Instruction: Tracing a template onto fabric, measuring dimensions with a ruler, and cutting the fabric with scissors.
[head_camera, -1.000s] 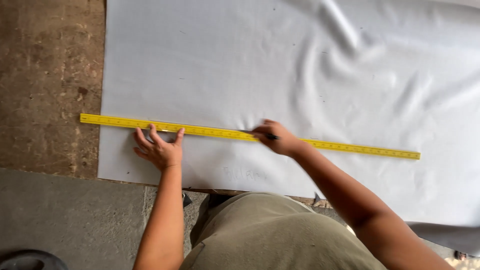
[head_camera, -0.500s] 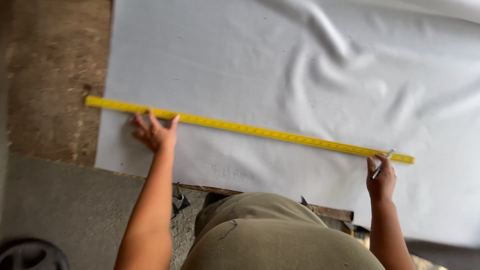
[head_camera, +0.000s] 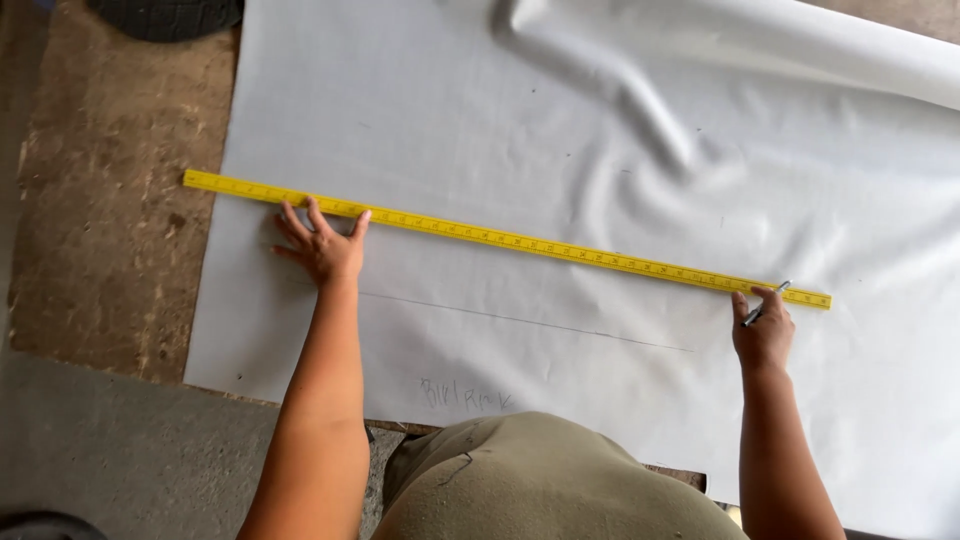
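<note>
A long yellow ruler lies slanted across a large white sheet spread on a worn table. My left hand rests flat on the sheet with its fingertips against the ruler's near edge, close to its left end. My right hand is at the ruler's right end, holding a thin pen and touching the ruler. Below the ruler a faint pencil line runs across the sheet.
The sheet is wrinkled at the upper right. Bare brown tabletop shows on the left, with a dark round object at the top. Grey floor lies below the table edge. Handwriting marks the sheet near me.
My right hand slid from the ruler's middle to its right end with the pen. The ruler has shifted farther up the sheet, away from the drawn line. The camera view moved.
</note>
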